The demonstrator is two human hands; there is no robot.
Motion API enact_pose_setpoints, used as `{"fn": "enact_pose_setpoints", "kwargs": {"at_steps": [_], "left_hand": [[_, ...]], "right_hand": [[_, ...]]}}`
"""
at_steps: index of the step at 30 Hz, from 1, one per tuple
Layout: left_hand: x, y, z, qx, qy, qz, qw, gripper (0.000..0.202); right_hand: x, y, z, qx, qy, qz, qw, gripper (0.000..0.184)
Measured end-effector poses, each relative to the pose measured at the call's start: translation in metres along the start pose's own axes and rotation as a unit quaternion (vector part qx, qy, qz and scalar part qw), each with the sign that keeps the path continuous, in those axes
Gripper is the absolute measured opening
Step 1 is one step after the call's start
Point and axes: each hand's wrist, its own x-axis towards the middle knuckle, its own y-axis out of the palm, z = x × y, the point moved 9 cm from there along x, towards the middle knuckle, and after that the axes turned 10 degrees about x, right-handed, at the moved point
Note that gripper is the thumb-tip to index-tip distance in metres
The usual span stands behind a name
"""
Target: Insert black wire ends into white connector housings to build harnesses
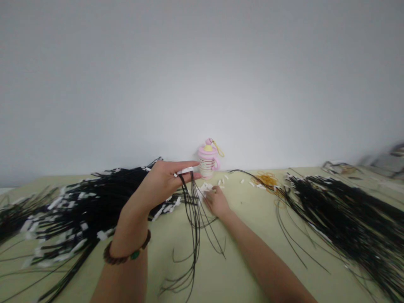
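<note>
My left hand [164, 181] is raised above the table, fingers pressed together on a small bunch of thin black cords [193, 219] with a white tag at the top; the cords hang down onto the table. My right hand [216, 201] rests on the table further back, its fingertips down on a little heap of small white tags [205, 188]. Whether it has one pinched is hidden. A beaded bracelet sits on my left wrist.
A large pile of black cords with white tags [72, 210] lies at the left. Untagged black cords [341, 210] spread at the right. A pink bottle-shaped toy [207, 160] stands by the wall. Yellow rubber bands [267, 179] lie right of it.
</note>
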Motion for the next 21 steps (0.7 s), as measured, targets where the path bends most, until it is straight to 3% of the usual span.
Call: {"fn": "enact_pose_setpoints", "kwargs": {"at_steps": [3,10,17,21], "left_hand": [[-0.002,0.007,0.003,0.018,-0.024,0.039,0.999,0.039],[-0.001,0.017,0.009,0.017,-0.039,0.055,0.998,0.041],[-0.002,0.021,-0.003,-0.001,0.011,0.07,0.998,0.031],[-0.002,0.022,-0.01,-0.018,0.033,0.076,0.996,0.029]], "right_hand": [[0.0,0.001,0.0,-0.007,0.015,0.011,1.0,0.025],[0.001,0.002,-0.007,-0.015,0.072,0.04,0.996,0.027],[0.001,-0.006,-0.01,0.02,0.071,0.121,0.99,0.027],[0.002,-0.016,-0.013,0.063,0.072,0.135,0.986,0.025]]}}
